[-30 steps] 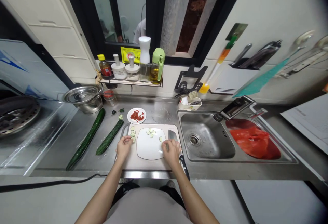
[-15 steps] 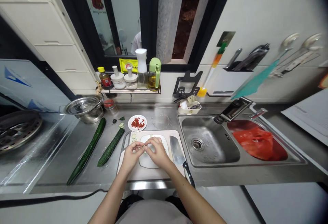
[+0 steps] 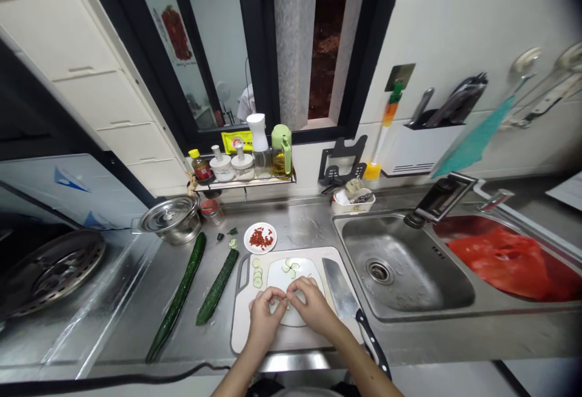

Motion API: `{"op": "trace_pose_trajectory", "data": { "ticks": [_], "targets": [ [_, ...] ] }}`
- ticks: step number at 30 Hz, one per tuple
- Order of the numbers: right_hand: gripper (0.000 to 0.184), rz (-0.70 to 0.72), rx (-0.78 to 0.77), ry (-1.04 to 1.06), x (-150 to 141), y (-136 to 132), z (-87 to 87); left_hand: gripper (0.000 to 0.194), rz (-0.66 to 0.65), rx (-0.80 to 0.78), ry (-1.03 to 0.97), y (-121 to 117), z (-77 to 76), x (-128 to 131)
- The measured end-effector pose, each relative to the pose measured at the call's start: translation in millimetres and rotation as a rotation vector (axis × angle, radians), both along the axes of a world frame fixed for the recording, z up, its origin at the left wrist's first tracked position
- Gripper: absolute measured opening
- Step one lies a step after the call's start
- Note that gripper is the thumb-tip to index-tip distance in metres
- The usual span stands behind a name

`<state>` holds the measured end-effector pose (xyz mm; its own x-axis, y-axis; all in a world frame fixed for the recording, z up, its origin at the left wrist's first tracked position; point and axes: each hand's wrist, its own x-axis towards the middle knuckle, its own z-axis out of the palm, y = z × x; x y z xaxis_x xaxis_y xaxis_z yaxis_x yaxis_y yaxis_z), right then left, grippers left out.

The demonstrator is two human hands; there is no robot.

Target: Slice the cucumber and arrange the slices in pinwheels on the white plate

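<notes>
My left hand [image 3: 267, 313] and my right hand [image 3: 313, 305] meet fingertip to fingertip over the near part of a white plate [image 3: 273, 270]. Both are closed in a pinch around a thin cucumber slice, mostly hidden by the fingers. On the plate's far half, several cucumber slices [image 3: 291, 265] lie fanned out in a small cluster. More slices sit in a column at the left of the pale cutting board [image 3: 248, 324] under the plate. A kitchen knife [image 3: 341, 288] rests along the board's right side, its black handle over the near edge.
Left of the board lie a cut cucumber [image 3: 218, 288] and a longer whole one [image 3: 177, 297]. Behind it stands a saucer [image 3: 248, 245] of chopped red pieces. A sink [image 3: 404, 288] is at right, a lidded pot [image 3: 175, 221] at back left, seasonings on a shelf [image 3: 245, 183].
The view has shifted, so everything sits lower and further right. My hands have drawn toward the plate's near side, uncovering the slices on it. Both still pinch together.
</notes>
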<state>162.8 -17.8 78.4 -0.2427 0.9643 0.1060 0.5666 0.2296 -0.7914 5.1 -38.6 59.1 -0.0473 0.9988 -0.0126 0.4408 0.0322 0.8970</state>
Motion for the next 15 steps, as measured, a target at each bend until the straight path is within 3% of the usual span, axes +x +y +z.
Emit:
{"op": "trace_pose_trajectory", "data": {
  "ticks": [8, 15],
  "targets": [
    [0.017, 0.049, -0.085, 0.028, 0.3, -6.1, -4.5, 0.013, 0.006, 0.008, 0.041, -6.0, 0.0, 0.4],
    [0.020, 0.005, -0.117, 0.043, -0.2, -6.0, -10.2, 0.012, -0.022, 0.017, 0.121, -7.2, 7.4, 4.8]
  ]
}}
